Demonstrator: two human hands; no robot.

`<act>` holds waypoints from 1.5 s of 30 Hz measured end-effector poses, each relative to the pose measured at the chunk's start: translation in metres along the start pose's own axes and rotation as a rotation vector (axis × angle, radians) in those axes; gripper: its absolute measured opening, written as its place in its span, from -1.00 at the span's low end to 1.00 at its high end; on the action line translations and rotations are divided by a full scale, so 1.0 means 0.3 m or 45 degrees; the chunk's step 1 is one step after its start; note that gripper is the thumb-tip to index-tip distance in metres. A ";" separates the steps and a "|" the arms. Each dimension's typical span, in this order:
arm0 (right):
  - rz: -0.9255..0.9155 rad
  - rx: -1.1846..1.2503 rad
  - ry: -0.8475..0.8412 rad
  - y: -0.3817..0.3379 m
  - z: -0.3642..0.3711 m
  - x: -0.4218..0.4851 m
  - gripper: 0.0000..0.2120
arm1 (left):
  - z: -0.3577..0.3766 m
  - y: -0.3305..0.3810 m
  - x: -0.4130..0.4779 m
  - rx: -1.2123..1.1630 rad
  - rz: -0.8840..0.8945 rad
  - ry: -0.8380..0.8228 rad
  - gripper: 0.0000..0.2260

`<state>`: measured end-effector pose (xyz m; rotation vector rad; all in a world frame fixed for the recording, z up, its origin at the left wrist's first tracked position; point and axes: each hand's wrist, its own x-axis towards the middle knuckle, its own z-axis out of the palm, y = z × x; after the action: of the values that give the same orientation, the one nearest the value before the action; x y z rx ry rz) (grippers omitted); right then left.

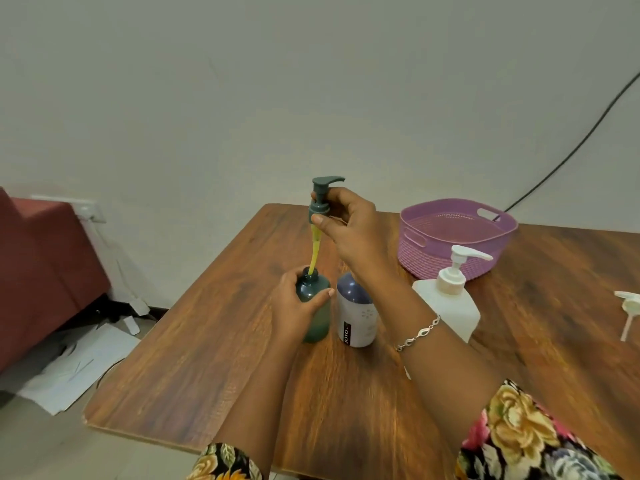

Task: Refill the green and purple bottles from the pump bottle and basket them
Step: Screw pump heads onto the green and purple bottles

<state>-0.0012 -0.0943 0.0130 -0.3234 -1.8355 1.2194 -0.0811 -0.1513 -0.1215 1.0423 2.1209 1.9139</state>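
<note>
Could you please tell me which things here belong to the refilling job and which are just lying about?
Job: green bottle, green pump top, purple bottle, white pump bottle, purple basket.
Lying about: floor papers, red seat, black cable.

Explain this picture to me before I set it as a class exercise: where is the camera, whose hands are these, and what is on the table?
There is no machine here. One camera sits on a person's head and looks forward and down, so you see that person's own two hands.

The left hand grips a green bottle that stands on the wooden table. The right hand pinches the green pump top, held above the bottle. The tube of the pump top is coated yellow, and its tip is at the bottle's open neck.

Beside the green bottle stands a purple bottle, then a white pump bottle. Behind that is a purple basket. A loose white pump top lies at the right edge of the picture.
</note>
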 end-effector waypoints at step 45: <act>0.301 -0.517 0.229 0.221 0.147 -0.157 -0.62 | 0.009 0.037 -0.039 -0.146 0.002 -0.008 -0.71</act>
<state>-0.0245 -0.1187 -0.0733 -0.8695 -1.9147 0.9251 -0.0663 -0.1556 -0.1162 1.0262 1.9810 2.0032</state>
